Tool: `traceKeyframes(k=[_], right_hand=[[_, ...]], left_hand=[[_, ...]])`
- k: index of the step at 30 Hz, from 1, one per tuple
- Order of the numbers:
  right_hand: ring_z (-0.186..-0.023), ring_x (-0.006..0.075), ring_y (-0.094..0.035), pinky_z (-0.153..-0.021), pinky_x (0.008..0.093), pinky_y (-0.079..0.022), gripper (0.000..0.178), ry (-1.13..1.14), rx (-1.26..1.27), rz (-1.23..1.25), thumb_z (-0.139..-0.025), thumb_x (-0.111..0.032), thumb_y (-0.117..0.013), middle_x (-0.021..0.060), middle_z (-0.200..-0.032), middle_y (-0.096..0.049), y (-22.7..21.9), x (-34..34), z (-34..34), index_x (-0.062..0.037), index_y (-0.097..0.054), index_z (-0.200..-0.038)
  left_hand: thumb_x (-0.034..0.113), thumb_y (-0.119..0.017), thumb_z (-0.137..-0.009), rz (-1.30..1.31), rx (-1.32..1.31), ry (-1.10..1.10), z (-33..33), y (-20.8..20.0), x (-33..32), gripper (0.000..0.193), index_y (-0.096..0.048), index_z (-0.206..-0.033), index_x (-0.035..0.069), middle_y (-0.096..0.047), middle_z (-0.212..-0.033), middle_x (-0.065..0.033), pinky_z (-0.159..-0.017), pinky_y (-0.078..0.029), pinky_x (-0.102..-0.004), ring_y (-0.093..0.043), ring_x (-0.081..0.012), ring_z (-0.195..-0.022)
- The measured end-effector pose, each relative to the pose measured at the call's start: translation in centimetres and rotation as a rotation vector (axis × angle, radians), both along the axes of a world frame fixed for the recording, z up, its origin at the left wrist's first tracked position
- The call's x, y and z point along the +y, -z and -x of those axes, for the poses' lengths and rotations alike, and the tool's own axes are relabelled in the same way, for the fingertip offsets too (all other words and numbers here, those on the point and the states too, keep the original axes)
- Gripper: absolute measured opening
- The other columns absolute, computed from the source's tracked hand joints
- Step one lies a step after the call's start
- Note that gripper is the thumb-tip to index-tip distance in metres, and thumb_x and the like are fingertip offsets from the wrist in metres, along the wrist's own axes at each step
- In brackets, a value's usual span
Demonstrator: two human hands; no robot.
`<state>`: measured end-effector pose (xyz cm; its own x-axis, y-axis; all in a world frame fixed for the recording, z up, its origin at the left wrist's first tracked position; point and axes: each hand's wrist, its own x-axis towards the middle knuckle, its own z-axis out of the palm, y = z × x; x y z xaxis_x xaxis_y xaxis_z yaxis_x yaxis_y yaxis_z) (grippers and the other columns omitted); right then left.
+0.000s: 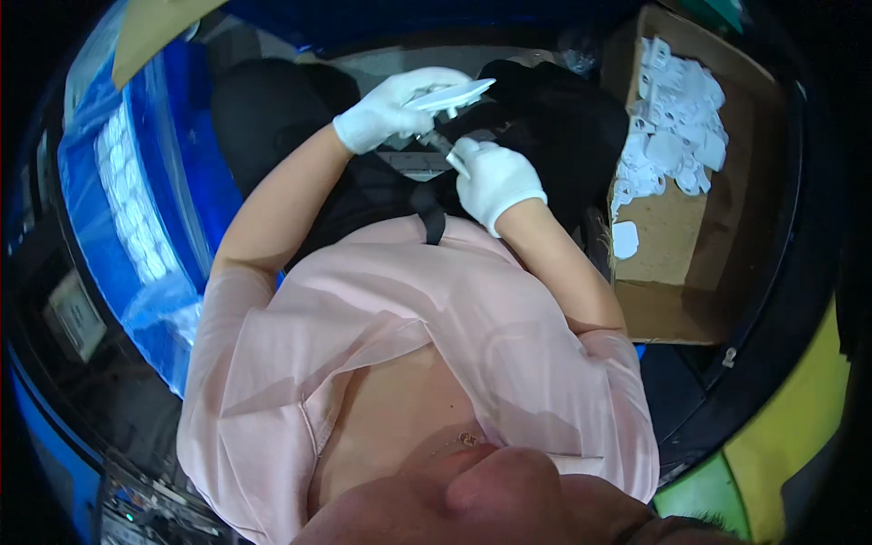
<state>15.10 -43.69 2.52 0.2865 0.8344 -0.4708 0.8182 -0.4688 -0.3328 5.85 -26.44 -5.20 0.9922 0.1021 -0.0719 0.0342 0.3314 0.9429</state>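
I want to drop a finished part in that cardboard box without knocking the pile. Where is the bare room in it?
The cardboard box has bare floor in its near half, between the white plastic parts heaped at the far end and the near wall; one stray white piece lies by the left wall. The lap, where the left hand and right hand work, is crowded.

The left hand (386, 109) holds a flat plastic piece (451, 94) over the lap, and the right hand (495, 182) sits just beside and below it, gripping a small tool (439, 142) between them. To the right stands a cardboard box (677, 236) with plastic parts (677, 127) heaped in its far end. To the left lies a plastic bag (136, 200) of stacked parts.
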Motion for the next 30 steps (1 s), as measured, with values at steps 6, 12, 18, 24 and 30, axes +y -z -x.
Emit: traceKeyframes(k=[6,12,18,24,30], right_hand=[[-0.084,0.0361,-0.064,-0.076,0.0455,-0.051,0.018,0.008,0.200,0.039,-0.082,-0.014,-0.049,0.0175,-0.092,-0.067,1.8,-0.9,-0.6,-0.0090,-0.061,-0.095],[-0.079,0.0342,-0.063,-0.070,0.0450,-0.051,0.013,0.399,0.085,-0.527,-0.081,-0.018,-0.057,0.0135,-0.084,-0.064,2.5,-4.9,-2.7,-0.0098,-0.060,-0.090],[-0.086,0.0314,-0.065,-0.076,0.0372,-0.050,0.025,0.867,-0.056,-0.663,-0.083,-0.027,-0.064,0.0149,-0.092,-0.067,2.4,-9.8,-12.4,-0.0078,-0.065,-0.098],[-0.071,0.0125,-0.058,-0.059,0.0288,-0.045,0.022,1.390,0.149,-0.947,-0.080,-0.019,-0.063,0.0042,-0.077,-0.060,11.0,-11.8,-22.5,-0.0040,-0.062,-0.096],[-0.073,0.0195,-0.059,-0.064,0.0329,-0.047,0.023,1.363,0.171,-0.848,-0.077,-0.016,-0.060,0.0089,-0.082,-0.059,15.4,-13.8,-28.5,-0.0014,-0.059,-0.095]], left_hand=[[0.022,-0.063,-0.070,0.006,0.099,0.069,0.5,-0.8,-0.6,0.070,-0.045,-0.133,-0.003,-0.052,-0.132,-0.0115,-0.105,-0.034,-0.0284,-0.048,-0.0196,-0.122],[0.060,-0.054,-0.085,0.236,-0.076,-0.298,-1.6,-0.9,1.2,0.075,-0.038,-0.139,0.010,-0.055,-0.126,-0.0085,-0.091,-0.048,-0.0312,-0.058,-0.0184,-0.109],[0.038,-0.038,-0.101,0.228,-0.111,-0.686,-9.3,-9.1,10.7,0.054,-0.031,-0.139,0.000,-0.045,-0.136,-0.0209,-0.098,-0.047,-0.0465,-0.052,-0.0378,-0.118],[0.053,-0.039,-0.096,0.121,0.208,-0.874,-10.8,-7.7,15.8,0.069,-0.031,-0.139,-0.001,-0.042,-0.133,-0.0253,-0.095,-0.048,-0.0448,-0.052,-0.0388,-0.114],[0.034,-0.051,-0.096,-0.169,0.139,-0.779,-5.1,-2.0,9.2,0.040,-0.048,-0.120,0.003,-0.061,-0.099,-0.0106,-0.073,-0.051,-0.0329,-0.062,-0.0210,-0.084]])
